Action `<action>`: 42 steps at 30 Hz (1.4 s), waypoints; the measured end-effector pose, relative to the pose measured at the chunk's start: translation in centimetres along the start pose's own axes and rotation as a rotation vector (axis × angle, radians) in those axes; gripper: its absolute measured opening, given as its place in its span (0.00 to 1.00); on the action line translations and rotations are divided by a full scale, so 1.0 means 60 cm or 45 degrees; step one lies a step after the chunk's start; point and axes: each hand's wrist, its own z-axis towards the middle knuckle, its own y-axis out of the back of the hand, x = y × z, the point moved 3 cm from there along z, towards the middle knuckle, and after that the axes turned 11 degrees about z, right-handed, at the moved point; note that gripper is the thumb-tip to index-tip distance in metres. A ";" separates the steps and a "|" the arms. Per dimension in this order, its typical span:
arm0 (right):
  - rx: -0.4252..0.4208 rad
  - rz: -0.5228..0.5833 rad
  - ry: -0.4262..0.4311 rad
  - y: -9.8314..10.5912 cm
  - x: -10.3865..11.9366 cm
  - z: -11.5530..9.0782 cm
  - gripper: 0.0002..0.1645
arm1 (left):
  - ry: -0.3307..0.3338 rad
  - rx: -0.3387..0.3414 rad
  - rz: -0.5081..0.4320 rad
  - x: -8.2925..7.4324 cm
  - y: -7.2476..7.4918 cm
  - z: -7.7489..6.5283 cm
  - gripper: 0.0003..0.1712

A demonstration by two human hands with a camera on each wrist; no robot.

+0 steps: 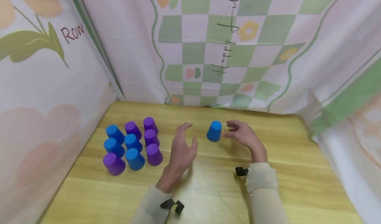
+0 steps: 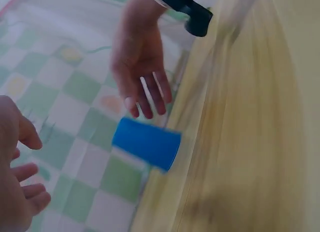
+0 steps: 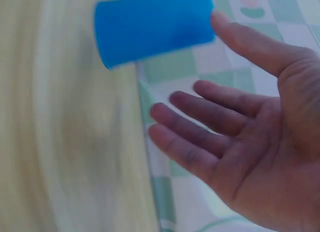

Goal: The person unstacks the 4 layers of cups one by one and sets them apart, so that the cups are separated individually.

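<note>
A single blue cup [image 1: 214,131] stands upside down on the wooden table, between the two hands. My right hand [image 1: 243,134] is just to the right of it, fingers spread and palm turned toward the cup. In the right wrist view the thumb tip overlaps the end of the blue cup [image 3: 155,29], while the other fingers extend loosely below it. To the cup's left, my left hand [image 1: 182,148] holds nothing, its thumb and fingers apart. The left wrist view shows the blue cup [image 2: 147,143] beyond the fingers of that hand [image 2: 17,177].
Left of the left hand, several upturned cups stand in three close rows, mixing blue [image 1: 135,159] and purple [image 1: 114,164]. A checkered cloth [image 1: 217,52] hangs behind the table [image 1: 208,187], and a flowered cloth [image 1: 38,95] borders it on the left.
</note>
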 end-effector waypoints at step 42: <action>0.038 0.018 -0.155 0.041 -0.020 -0.032 0.29 | 0.341 0.361 0.042 0.035 -0.188 0.067 0.30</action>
